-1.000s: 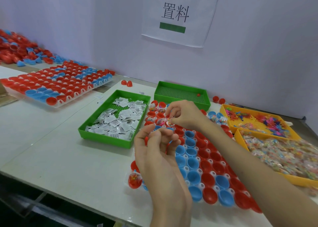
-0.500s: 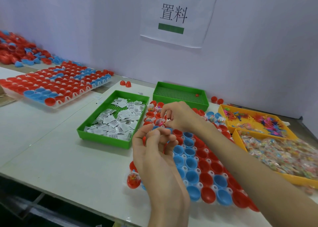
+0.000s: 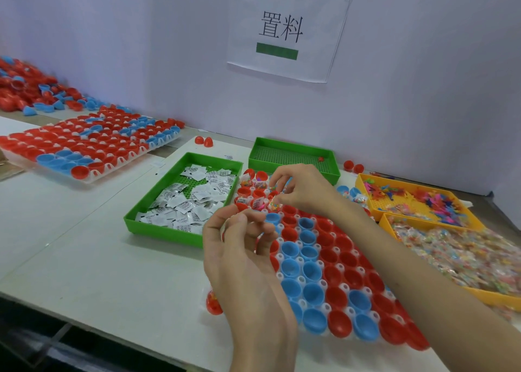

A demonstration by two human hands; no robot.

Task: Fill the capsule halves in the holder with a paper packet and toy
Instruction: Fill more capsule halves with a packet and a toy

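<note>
Barely shifted, right hand (image 3: 306, 191) pinches a clear bead-filled toy packet (image 3: 274, 203) over far red plastic capsule halves (image 3: 289, 211); left hand (image 3: 239, 239) curled, contents unclear. Off-centre release could spill it.

Printed paper sign (image 3: 287, 30) on lilac wall (image 3: 112, 47)

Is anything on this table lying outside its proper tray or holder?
Yes. Two red capsule halves lie loose on the table behind the packet tray. Another pair lies right of the far green tray. Two paper packets also lie outside their tray.
</note>
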